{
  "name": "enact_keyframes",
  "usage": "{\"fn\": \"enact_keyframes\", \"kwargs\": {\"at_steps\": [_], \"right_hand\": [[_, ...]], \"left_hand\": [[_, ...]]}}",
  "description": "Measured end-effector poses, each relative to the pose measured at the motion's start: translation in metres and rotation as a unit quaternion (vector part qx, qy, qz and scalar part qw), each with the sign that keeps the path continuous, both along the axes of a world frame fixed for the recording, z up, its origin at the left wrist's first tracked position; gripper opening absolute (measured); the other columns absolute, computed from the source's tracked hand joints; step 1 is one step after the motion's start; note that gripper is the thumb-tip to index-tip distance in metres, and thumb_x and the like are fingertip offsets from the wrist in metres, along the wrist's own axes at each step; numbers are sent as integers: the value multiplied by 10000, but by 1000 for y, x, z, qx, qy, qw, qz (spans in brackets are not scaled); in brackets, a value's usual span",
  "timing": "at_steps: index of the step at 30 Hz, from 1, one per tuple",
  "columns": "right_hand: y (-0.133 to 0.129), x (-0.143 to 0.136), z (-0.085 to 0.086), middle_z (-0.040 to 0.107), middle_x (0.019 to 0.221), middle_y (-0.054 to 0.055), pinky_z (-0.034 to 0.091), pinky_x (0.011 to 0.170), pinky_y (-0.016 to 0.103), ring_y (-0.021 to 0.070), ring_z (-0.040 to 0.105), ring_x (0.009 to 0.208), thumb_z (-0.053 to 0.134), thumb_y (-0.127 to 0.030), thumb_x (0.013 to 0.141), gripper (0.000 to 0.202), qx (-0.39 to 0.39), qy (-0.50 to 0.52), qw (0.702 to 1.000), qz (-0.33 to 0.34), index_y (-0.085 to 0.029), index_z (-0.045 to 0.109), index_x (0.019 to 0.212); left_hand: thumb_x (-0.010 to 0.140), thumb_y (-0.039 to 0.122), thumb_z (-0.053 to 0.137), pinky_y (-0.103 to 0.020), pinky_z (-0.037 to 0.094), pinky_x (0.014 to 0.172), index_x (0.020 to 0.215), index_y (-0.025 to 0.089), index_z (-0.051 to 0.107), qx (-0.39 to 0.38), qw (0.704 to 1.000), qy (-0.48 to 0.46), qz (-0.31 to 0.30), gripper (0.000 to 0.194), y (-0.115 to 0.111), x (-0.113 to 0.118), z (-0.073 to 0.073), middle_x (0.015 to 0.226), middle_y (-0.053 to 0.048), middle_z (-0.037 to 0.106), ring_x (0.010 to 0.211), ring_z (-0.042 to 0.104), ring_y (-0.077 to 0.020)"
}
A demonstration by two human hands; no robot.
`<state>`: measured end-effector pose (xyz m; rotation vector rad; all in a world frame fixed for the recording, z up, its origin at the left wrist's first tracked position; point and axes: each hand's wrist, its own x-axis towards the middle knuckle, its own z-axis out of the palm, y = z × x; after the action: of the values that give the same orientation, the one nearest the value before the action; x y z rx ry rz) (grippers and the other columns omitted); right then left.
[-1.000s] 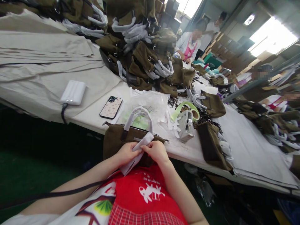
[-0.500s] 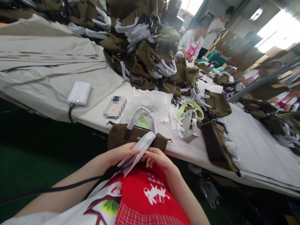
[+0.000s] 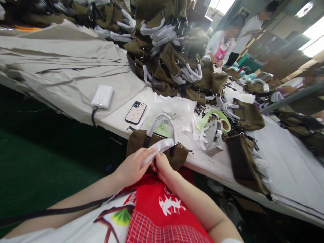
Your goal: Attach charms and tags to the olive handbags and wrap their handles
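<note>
An olive bag leans at the table's front edge, one handle wrapped in white and standing up. A white wrapping runs from the bag's top down toward my body. My left hand is closed round the lower part of this wrapping, fingers on top. My right hand is closed at the wrapping's right side, touching it near my left fingertips; its fingers are partly hidden.
A white power bank with a black cable and a phone lie on the table. Clear plastic, a tape dispenser and another olive bag are to the right. Bags are piled behind; people stand at the back.
The view has shifted, so the table things sit further right. Both hands have closed round the wrapping, whose loose, flat lower end is now folded in and mostly hidden.
</note>
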<state>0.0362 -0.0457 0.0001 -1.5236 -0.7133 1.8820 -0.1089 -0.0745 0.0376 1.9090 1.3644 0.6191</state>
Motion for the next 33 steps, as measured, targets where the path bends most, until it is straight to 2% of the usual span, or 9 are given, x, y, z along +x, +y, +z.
{"fn": "enact_keyframes", "kwargs": {"at_steps": [7,11,16,18,21,23,26,31,33], "right_hand": [[1,-2,8,513,455,-6,263,353,217,88,394,340,493,-469,806,359,31,90,995,-13,-172,566,619],[-1,3,16,588,557,20,344,403,225,102,484,422,587,-492,692,349,54,160,986,18,-146,630,670],[0,6,17,552,501,-11,304,361,210,80,433,371,675,-633,669,481,89,80,992,31,-159,593,646],[1,6,15,516,463,-24,280,343,207,71,400,346,663,-674,677,520,105,38,993,32,-172,553,594],[2,6,11,508,454,-23,287,336,208,72,403,341,638,-715,684,557,125,0,991,40,-180,534,572],[2,5,7,502,449,-24,293,334,210,72,400,339,619,-734,694,573,132,-17,990,51,-183,524,568],[1,11,7,500,448,-24,308,338,211,72,400,338,565,-769,720,604,136,-18,987,85,-185,516,573],[5,64,34,617,562,7,346,378,195,85,494,384,560,-717,782,579,126,-22,959,253,-146,641,739],[13,103,49,608,566,-12,342,401,189,79,486,398,577,-638,820,487,185,-104,961,177,-158,657,801]], "left_hand": [[876,248,495,-330,479,1013,1196,260,682,9,996,-78,42,371,0,-12,-2,1219,-66,609,1128,595,-234],[846,213,501,-326,467,1019,1154,262,710,23,996,-77,35,375,4,-18,1,1231,-64,597,1136,589,-236],[816,296,572,-368,432,1060,1162,246,693,-13,996,-87,31,370,1,-16,13,1270,-80,597,1179,564,-270],[798,411,619,-391,456,1028,1218,219,636,-64,985,-144,62,462,0,-16,16,1254,-101,621,1154,586,-289],[806,609,561,-377,552,768,1173,144,573,-235,934,-248,108,592,4,-16,15,1004,-125,710,886,682,-272],[757,655,602,-312,519,600,1015,133,587,-344,899,-254,95,582,8,-17,13,817,-88,711,679,669,-220],[657,615,729,-249,450,525,886,135,596,-408,875,-252,61,549,12,-18,10,734,-46,696,549,603,-145],[666,597,745,-229,435,526,948,136,623,-420,860,-286,40,554,13,-13,5,754,-42,709,544,577,-120],[671,613,738,-230,436,520,949,143,628,-423,863,-276,34,557,13,-11,-2,760,-48,713,549,583,-127]]}}
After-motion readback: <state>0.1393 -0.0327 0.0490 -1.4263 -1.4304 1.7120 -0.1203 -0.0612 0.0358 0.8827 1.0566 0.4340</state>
